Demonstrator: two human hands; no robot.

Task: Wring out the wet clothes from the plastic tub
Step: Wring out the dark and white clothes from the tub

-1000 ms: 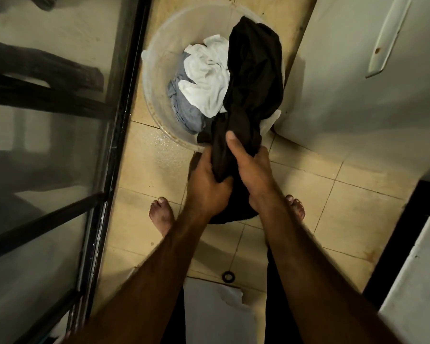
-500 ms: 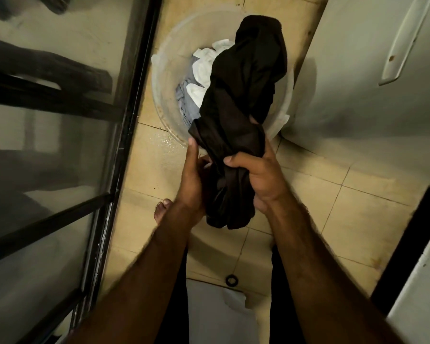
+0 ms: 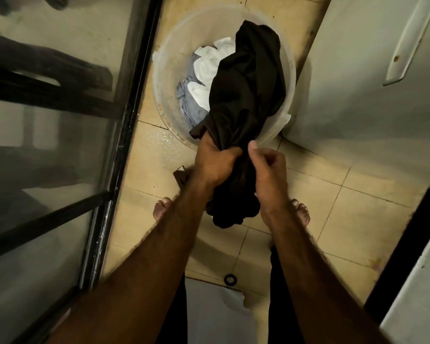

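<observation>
2 hands clench the sodden black garment (image 3: pixel 246 95), left hand (image 3: pixel 215 165) beside right hand (image 3: pixel 268 172); limp and heavy, it likely wrings best gripped at that bunched neck.

The black garment (image 3: pixel 246 95) hides much of the tub (image 3: pixel 169 45) and part of the right hand's (image 3: pixel 268 172) fingers (image 3: pixel 274 158).

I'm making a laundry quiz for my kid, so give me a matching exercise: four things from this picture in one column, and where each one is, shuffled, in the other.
Things:
1. black garment
2. white cloth
3. tub
4. black ring

Places or states:
A. lying inside the tub
B. lying alone on the floor
C. gripped by the left hand
D. standing upright with laundry in it

Pairs: 1-C, 2-A, 3-D, 4-B
</observation>
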